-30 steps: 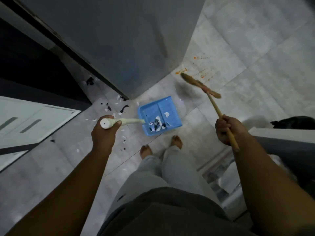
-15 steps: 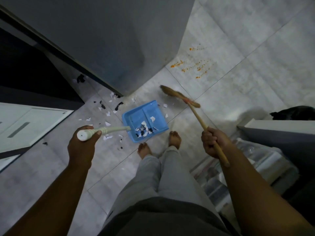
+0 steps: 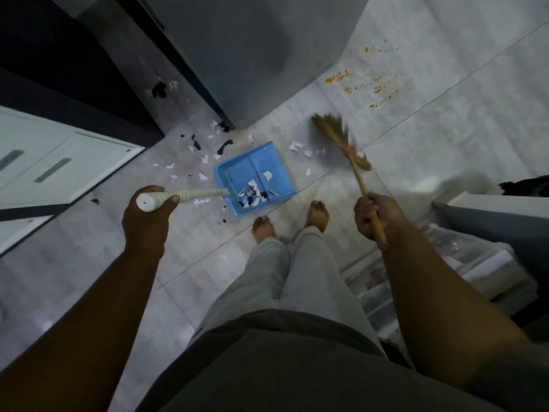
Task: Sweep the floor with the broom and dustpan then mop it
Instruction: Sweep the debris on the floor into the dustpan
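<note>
- A person's left hand [image 3: 147,217] grips the white handle [image 3: 181,197] of a blue dustpan [image 3: 255,178], fingers curled round its end; the pan rests on the grey tiled floor [image 3: 416,162] just ahead of two bare feet [image 3: 318,212].
- White and black paper scraps [image 3: 254,194] lie heaped in the pan's near corner; more scraps [image 3: 205,157] dot the tiles to its left and beyond it.
- The right hand [image 3: 372,217] is closed round the wooden stick of a straw broom [image 3: 334,130], its blurred bristles to the right of the pan, near loose white scraps.
- Orange spatter [image 3: 361,87] marks the tiles beyond the broom.
- A white cabinet [image 3: 44,165] stands at left.
</note>
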### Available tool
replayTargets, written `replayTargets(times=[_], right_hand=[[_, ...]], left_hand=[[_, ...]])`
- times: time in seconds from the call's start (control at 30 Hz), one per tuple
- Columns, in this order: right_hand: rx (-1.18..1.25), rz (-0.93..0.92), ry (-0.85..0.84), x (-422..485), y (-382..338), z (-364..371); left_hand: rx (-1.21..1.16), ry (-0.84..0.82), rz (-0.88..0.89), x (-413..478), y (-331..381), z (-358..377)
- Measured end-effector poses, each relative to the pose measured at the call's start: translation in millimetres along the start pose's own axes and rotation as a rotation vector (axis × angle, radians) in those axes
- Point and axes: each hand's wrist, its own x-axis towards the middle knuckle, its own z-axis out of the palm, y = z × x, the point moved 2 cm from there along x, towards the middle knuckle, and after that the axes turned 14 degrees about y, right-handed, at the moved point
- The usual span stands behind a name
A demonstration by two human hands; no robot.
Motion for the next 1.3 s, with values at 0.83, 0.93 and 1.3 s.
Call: replayTargets(times=[0.83,0.93,1.3], right_hand=[[-0.331,0.036,-0.078,20,94,74],[-0.436,0.059,-0.089,13,123,69],[-0.214,-0.118,-0.026,13,132,-11]], left_hand=[[-0.308,0.332,-0.331,-64,-99,-122],[-0.317,0.357,-0.355,-66,-108,-138],[-0.17,0.202,-0.26,9,-158,-188]])
